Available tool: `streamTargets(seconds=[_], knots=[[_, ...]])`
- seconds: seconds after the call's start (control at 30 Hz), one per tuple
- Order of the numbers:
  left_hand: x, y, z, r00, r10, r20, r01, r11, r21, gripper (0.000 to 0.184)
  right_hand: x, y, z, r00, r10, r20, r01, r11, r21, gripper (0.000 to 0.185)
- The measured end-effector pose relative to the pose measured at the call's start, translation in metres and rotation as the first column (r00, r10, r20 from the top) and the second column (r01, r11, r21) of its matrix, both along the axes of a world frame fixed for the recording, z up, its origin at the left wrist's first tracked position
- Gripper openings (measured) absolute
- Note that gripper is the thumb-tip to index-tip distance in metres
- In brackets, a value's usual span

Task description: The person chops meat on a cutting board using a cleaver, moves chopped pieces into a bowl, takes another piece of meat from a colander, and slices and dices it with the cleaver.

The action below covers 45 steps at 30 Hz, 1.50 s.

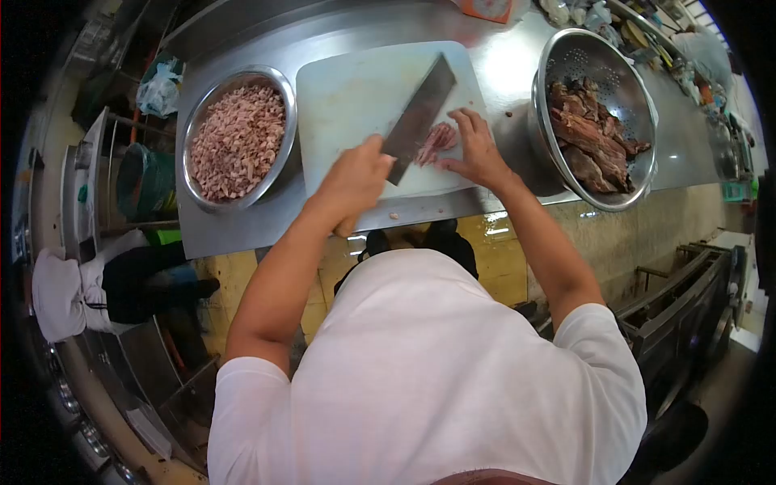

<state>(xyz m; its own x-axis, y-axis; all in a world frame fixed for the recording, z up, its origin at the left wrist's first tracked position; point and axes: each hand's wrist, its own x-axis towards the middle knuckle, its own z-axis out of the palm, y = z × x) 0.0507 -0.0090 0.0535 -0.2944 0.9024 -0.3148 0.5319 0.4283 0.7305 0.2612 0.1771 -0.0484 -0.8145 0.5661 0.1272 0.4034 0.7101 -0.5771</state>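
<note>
My left hand [353, 184] is wrapped round the handle of a broad cleaver [423, 115], whose blade slants across the white cutting board [347, 89]. Right of the blade lies a small heap of sliced meat [437, 143]. Curled beside that heap, my right hand [478, 152] has its thumb and fingers apart, with the meat between them and the blade. A steel bowl [289, 133] of chopped meat pieces [238, 142] stands left of the board. To the right, a steel colander [602, 61] holds large dark chunks of meat [594, 141].
The steel table's [212, 234] front edge runs below the board. An orange scale [487, 8] is at the back, with bags and utensils at the back right. At the left, a person in white and black [81, 291] is near a green bin [145, 182].
</note>
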Motion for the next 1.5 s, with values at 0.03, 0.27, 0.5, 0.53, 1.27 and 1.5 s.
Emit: streamTargets(seconds=[0.03,0.27,0.5,0.53,1.27,1.5], knots=[[-0.009,-0.011,0.005,1.000,0.008,-0.006,-0.008,1.000,0.001,0.019,-0.005,0.002,0.005,0.997,0.037,0.068,-0.046,0.991,0.126,0.108],[-0.039,-0.063,0.010,0.918,0.394,0.051,-0.391,0.919,-0.053,0.021,-0.069,0.028,-0.007,0.903,0.382,0.198,-0.423,0.871,0.250,0.111],[-0.030,-0.086,-0.031,0.864,0.315,-0.393,-0.290,0.949,0.125,0.016,-0.102,-0.040,-0.026,0.990,-0.113,-0.086,0.135,0.940,0.314,0.061],[-0.023,-0.082,-0.028,0.861,0.305,-0.408,-0.317,0.947,0.040,0.017,-0.105,-0.050,-0.023,0.978,-0.185,-0.094,0.206,0.922,0.327,0.061],[0.018,-0.046,0.025,0.931,-0.064,-0.359,0.013,0.990,-0.144,0.015,-0.095,-0.032,-0.022,0.949,0.017,-0.316,0.067,0.965,0.253,0.022],[0.008,-0.015,-0.011,0.930,-0.078,-0.358,0.035,0.992,-0.123,0.019,-0.102,-0.032,-0.028,0.939,-0.023,-0.344,0.111,0.965,0.237,0.015]])
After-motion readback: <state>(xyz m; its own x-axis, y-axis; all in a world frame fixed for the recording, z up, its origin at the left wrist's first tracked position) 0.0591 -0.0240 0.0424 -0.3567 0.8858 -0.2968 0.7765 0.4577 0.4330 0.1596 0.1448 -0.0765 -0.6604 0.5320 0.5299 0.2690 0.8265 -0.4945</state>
